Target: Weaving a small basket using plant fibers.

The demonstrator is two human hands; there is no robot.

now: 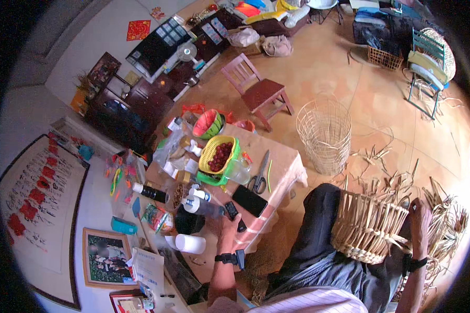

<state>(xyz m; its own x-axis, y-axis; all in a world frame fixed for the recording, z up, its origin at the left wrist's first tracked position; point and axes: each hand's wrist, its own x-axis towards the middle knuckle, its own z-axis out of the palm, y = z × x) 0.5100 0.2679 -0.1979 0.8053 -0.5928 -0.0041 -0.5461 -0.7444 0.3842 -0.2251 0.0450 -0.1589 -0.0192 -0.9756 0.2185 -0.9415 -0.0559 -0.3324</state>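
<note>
My left hand (227,229) is over the table edge, its fingers closed across a small dark remote control (231,209). A black phone (249,201) lies just beyond it, next to dark-handled scissors (258,182). On my lap a round basket of plaited dry straw (368,227) lies tilted, with loose strand ends sticking out at its far side. My right hand (419,216) is by the basket's right end; its fingers are mostly hidden, so their grip is unclear.
Bottles, a white cup (190,243) and a yellow basket (216,148) of dark red fruit crowd the table (282,161). A tall openwork basket (325,138) and a wooden chair (263,94) stand on the floor. Loose straw (451,224) is heaped at my right.
</note>
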